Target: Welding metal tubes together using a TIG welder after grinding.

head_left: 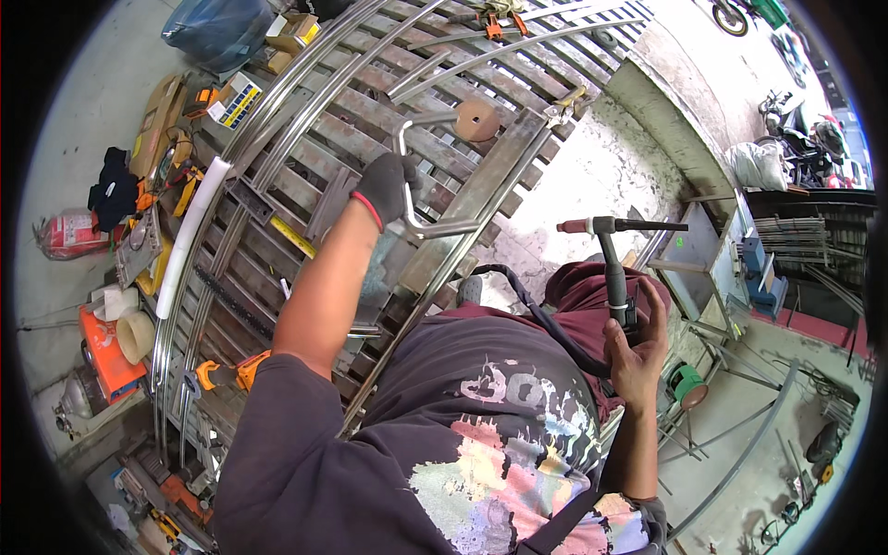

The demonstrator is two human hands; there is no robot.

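While the left hand [385, 181] in its dark glove makes a fist around a bent bar [403, 143], the bare right hand [636, 356] holds a welding torch [612, 264].

The bent bar is near the top middle of the frame, over the table [511, 153] with many slats. Its long side runs up and down in the picture. Both short ends turn to the right, so its open side looks right too. Its top end is by a round brown disc [477, 120], but I can't tell if they touch.

The torch is right of the middle of the frame. Its handle stands nearly straight up, with the right thumb and fingers closed on the low part. Its red tip points left, and its long black tail points right. A dark hose [535, 308] bends from near that hand to the middle of the frame.

Left of the glove, a yellow strip [292, 237] lies on a slant. Further left is a long white tube [190, 240].
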